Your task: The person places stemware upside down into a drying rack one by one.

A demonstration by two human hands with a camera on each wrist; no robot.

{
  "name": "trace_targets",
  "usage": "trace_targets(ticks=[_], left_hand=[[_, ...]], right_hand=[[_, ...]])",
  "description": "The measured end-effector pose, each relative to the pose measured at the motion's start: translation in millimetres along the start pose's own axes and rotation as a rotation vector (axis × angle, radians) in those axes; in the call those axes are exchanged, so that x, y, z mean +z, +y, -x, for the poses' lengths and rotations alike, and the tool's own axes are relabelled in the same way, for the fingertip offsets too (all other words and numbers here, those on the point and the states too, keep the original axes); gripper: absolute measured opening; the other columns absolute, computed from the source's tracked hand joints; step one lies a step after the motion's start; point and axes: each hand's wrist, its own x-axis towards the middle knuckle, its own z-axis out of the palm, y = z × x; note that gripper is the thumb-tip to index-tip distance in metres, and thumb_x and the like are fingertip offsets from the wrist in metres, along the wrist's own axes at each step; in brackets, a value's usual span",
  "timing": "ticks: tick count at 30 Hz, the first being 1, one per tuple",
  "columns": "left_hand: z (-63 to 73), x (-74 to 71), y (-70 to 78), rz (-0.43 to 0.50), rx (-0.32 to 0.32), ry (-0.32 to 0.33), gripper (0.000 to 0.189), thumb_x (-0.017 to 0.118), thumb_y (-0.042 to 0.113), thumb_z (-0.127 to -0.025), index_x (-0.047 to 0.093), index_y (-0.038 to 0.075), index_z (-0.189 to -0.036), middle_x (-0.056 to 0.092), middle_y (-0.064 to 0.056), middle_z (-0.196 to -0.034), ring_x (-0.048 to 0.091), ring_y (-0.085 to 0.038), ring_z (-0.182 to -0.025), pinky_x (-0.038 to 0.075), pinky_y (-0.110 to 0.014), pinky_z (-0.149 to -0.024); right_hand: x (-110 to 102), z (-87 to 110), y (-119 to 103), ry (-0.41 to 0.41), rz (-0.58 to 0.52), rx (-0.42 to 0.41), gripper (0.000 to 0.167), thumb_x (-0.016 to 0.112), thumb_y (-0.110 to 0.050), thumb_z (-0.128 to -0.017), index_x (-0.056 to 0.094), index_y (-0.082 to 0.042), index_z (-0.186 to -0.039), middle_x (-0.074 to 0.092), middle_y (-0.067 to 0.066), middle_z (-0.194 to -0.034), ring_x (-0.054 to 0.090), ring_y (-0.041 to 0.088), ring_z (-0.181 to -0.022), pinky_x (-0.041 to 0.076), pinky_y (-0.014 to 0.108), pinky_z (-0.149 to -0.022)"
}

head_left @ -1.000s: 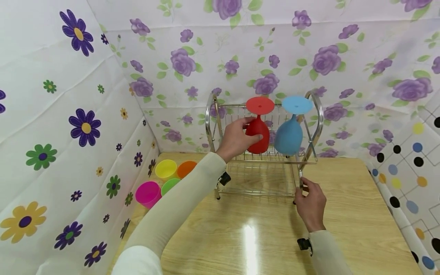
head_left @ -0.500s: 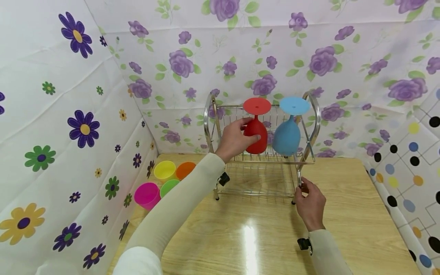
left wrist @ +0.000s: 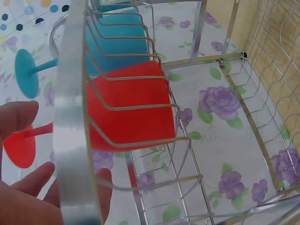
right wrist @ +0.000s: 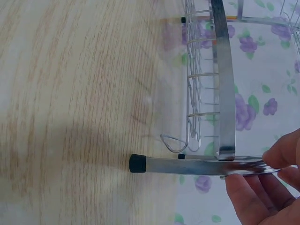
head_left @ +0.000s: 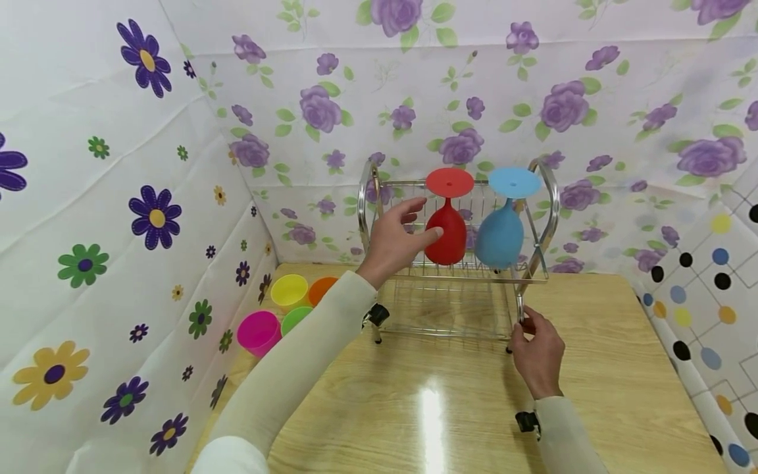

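A red goblet (head_left: 446, 237) and a blue goblet (head_left: 499, 237) stand upside down, side by side, on the upper tier of a two-tier metal dish rack (head_left: 462, 279). My left hand (head_left: 393, 240) is at the red goblet's left side, its fingers spread and parted from the bowl. In the head view the thumb overlaps the bowl; whether it touches cannot be told. The left wrist view shows the red bowl (left wrist: 133, 108) behind the rack's wires, with the hand (left wrist: 33, 197) gripping nothing. My right hand (head_left: 537, 352) pinches the rack's right front leg (right wrist: 187, 166) between thumb and fingers.
At the table's left stand several cups: yellow (head_left: 289, 291), orange (head_left: 322, 289), green (head_left: 295, 318) and pink (head_left: 258, 332), partly hidden by the left sleeve. The wooden table (head_left: 379, 408) meets floral cloth walls at the back and sides.
My left hand has loosened from the red goblet, its fingers opening and drawing back left. The goblet stays in place on the rack. My right hand keeps its hold on the leg.
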Motion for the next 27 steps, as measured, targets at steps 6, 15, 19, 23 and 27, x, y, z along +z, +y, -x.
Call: trace_targets(ticks=[6,15,19,23,27], left_hand=[[16.8,-10.4,-3.4,0.004,0.082,0.037,0.058,0.079,0.031,-0.095,0.061,0.027,-0.149,0.063,0.004,-0.147,0.061,-0.019,-0.129,0.059,-0.041,-0.107],[54.5,-25.3,-3.5,-0.059,0.248,0.157,0.058,0.081,0.031,-0.093,0.064,0.02,-0.147,0.064,-0.001,-0.146,0.062,-0.02,-0.13,0.059,-0.039,-0.105],[73.6,-31.6,-7.9,-0.054,0.255,0.191,0.057,0.083,0.03,-0.093,0.064,0.021,-0.146,0.065,0.001,-0.14,0.062,-0.019,-0.129,0.059,-0.04,-0.105],[93.2,-38.3,-18.6,-0.02,0.222,0.224,0.056,0.083,0.028,-0.092,0.065,0.022,-0.145,0.066,-0.001,-0.14,0.062,-0.021,-0.128,0.058,-0.045,-0.107],[110.5,-43.6,-32.3,-0.001,0.175,0.266,0.053,0.083,0.027,-0.093,0.066,0.021,-0.143,0.065,-0.006,-0.142,0.062,-0.026,-0.13,0.058,-0.048,-0.108]], right_hand=[[1.8,1.1,2.2,-0.006,0.007,-0.007,0.043,0.068,-0.008,-0.101,0.065,-0.008,-0.143,0.071,0.016,-0.111,0.071,0.032,-0.098,0.062,0.026,-0.073],[2.2,0.4,1.9,0.017,0.012,0.009,0.042,0.068,-0.006,-0.099,0.066,-0.008,-0.141,0.071,0.014,-0.107,0.069,0.03,-0.095,0.045,0.007,-0.071],[1.9,1.1,0.8,0.015,-0.007,0.011,0.043,0.068,-0.004,-0.099,0.065,-0.007,-0.141,0.07,0.015,-0.106,0.068,0.031,-0.095,0.034,-0.004,-0.072],[2.5,1.4,-0.2,0.013,-0.01,0.004,0.043,0.067,-0.004,-0.099,0.065,-0.006,-0.142,0.07,0.016,-0.106,0.068,0.031,-0.095,0.032,-0.007,-0.073],[2.3,1.3,0.0,0.009,0.005,0.003,0.042,0.066,-0.006,-0.1,0.064,-0.006,-0.142,0.07,0.015,-0.107,0.068,0.031,-0.096,0.034,-0.004,-0.073]])
